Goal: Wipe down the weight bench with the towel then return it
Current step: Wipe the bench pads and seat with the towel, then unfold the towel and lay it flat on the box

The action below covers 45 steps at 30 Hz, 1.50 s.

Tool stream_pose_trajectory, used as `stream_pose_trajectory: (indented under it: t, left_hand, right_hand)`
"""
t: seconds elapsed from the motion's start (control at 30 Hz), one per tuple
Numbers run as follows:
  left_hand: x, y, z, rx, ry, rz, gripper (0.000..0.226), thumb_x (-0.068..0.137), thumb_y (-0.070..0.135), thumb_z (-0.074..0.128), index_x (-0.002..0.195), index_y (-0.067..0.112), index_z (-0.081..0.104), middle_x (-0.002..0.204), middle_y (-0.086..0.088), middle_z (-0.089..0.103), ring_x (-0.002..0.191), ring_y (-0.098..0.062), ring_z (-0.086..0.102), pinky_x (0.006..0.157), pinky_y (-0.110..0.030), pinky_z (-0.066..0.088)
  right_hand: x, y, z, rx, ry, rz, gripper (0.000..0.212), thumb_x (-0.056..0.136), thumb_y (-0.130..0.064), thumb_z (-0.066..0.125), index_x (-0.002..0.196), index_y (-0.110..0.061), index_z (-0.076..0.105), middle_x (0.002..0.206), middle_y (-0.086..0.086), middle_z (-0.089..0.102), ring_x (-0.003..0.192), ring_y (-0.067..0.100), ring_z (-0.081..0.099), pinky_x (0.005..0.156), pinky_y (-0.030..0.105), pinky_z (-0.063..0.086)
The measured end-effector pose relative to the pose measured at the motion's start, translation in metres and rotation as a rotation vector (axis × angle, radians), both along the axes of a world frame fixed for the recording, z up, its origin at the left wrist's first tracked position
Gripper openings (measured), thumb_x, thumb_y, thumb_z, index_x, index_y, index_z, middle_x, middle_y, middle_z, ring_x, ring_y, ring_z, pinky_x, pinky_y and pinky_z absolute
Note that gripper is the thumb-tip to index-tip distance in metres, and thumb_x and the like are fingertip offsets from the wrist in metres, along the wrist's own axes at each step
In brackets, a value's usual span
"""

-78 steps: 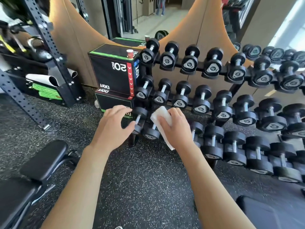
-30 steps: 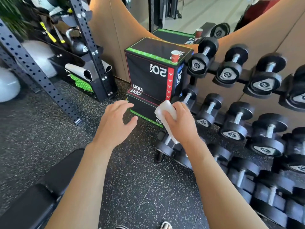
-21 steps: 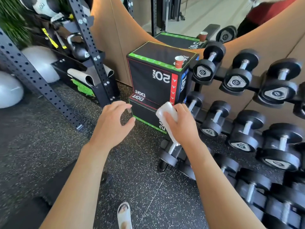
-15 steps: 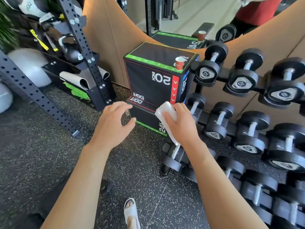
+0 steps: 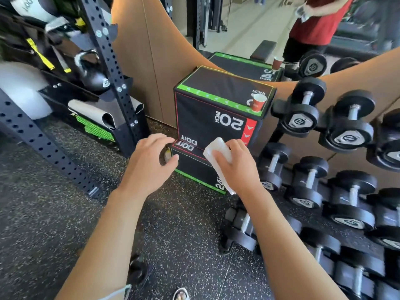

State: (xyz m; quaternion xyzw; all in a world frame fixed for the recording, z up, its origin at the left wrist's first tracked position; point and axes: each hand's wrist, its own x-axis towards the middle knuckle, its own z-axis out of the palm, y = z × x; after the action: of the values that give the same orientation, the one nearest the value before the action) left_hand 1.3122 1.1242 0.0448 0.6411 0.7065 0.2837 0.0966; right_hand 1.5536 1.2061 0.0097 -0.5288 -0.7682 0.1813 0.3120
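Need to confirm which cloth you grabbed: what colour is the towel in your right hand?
White; the towel is plain, bunched in the right hand, clearest in the head view.

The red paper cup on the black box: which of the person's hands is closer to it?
Right. The right hand, holding the white towel, sits just below the red cup; the empty left hand is farther off, down-left.

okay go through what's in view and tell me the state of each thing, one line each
Towel: folded, gripped in the right hand.
Right hand: closed on the towel.
Left hand: empty, fingers loosely curled.
Paper cup: upright on the jump box.
Jump box: stacked on another box.
Dumbbells: racked.
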Motion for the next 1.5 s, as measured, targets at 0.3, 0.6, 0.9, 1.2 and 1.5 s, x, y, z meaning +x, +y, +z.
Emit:
stream_pose_trajectory:
  t: [0.3,0.6,0.9,1.2,1.5]
  left_hand:
    - [-0.048,0.044,-0.019,-0.009,-0.045,0.028,0.046,0.097,0.042,0.063,0.140,0.028,0.058,0.145,0.015,0.049,0.134,-0.012,0.039,0.109,-0.035,0.037]
    - [-0.052,0.135,-0.019,-0.002,-0.030,0.027,0.044,0.098,0.041,0.062,0.140,0.031,0.057,0.146,0.017,0.048,0.136,-0.011,0.037,0.112,-0.039,0.040]
    - [-0.028,0.254,-0.007,-0.002,-0.002,0.041,0.044,0.097,0.042,0.062,0.139,0.030,0.058,0.144,0.018,0.048,0.136,-0.011,0.037,0.111,-0.035,0.038]
    - [-0.021,0.336,-0.005,-0.012,0.040,0.037,0.043,0.097,0.043,0.061,0.138,0.031,0.057,0.145,0.017,0.049,0.136,-0.010,0.037,0.113,-0.039,0.042]
    - [-0.054,0.431,-0.024,-0.038,0.019,-0.047,0.044,0.098,0.045,0.060,0.140,0.033,0.056,0.146,0.016,0.048,0.140,-0.012,0.037,0.114,-0.039,0.038]
  right_hand:
    - [-0.047,0.052,-0.002,0.004,-0.037,0.019,0.026,0.099,-0.042,0.059,0.098,-0.017,0.052,0.097,-0.004,0.050,0.090,0.023,0.050,0.073,0.037,0.041]
    - [-0.057,0.145,-0.010,0.003,0.008,0.049,0.026,0.099,-0.044,0.058,0.098,-0.018,0.051,0.096,-0.005,0.050,0.086,0.021,0.050,0.071,0.039,0.042]
    - [-0.039,0.265,-0.011,-0.009,0.052,0.069,0.028,0.099,-0.042,0.059,0.107,-0.015,0.056,0.102,-0.003,0.053,0.095,0.024,0.053,0.077,0.043,0.047]
    - [-0.034,0.352,-0.021,-0.001,0.049,0.051,0.030,0.099,-0.042,0.061,0.108,-0.014,0.057,0.103,-0.003,0.053,0.093,0.025,0.053,0.075,0.038,0.042]
    - [-0.062,0.426,-0.039,-0.031,0.045,-0.041,0.026,0.098,-0.042,0.061,0.102,-0.017,0.055,0.100,-0.004,0.052,0.086,0.023,0.054,0.073,0.040,0.047]
